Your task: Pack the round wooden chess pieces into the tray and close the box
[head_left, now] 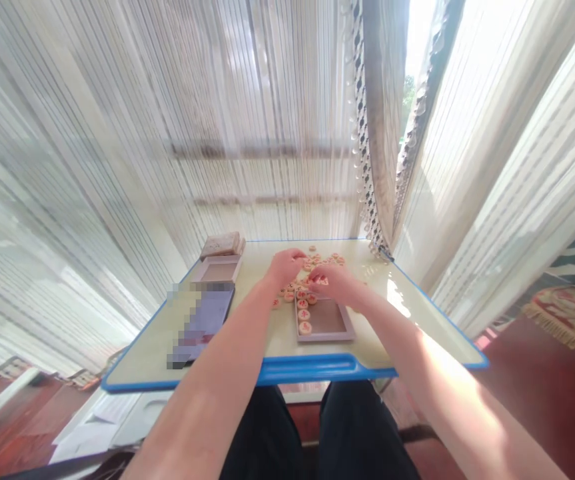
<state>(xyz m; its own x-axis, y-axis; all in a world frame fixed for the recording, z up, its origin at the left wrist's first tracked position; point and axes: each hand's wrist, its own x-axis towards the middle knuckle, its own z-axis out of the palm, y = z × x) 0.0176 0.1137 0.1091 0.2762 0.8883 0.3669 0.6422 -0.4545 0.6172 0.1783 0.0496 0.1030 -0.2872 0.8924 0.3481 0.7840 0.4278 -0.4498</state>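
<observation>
— How far along do things look for you, going left to right?

— Early, I'd judge. Well left of your left hand (287, 266), a shallow tray (218, 270) shows its brown floor. On the near side of your hands, the open box (327, 316) has a short column of Chinese chess pieces (305, 328) along its left wall, with brown floor showing beside it. The loose pieces (336, 258), between and beyond your hands, appear to outnumber those, so most seem left to place.

— And your grip?

— Your left hand is half curled over the scatter; whether its fingers pinch a piece, I cannot tell. Your right hand (334, 280) is bent likewise, just past the box, and its hold cannot be told either.

— What is hard to make out?

— Left of your left hand, pixelation covers part of the tablet (212, 313), and what the beige stack (221, 244) is stays unclear. Your hands hide some pieces and part of the box's far edge; many red characters are too small to read. Right of your right hand, sunlight bleaches patches of the tabletop (417, 307).
</observation>
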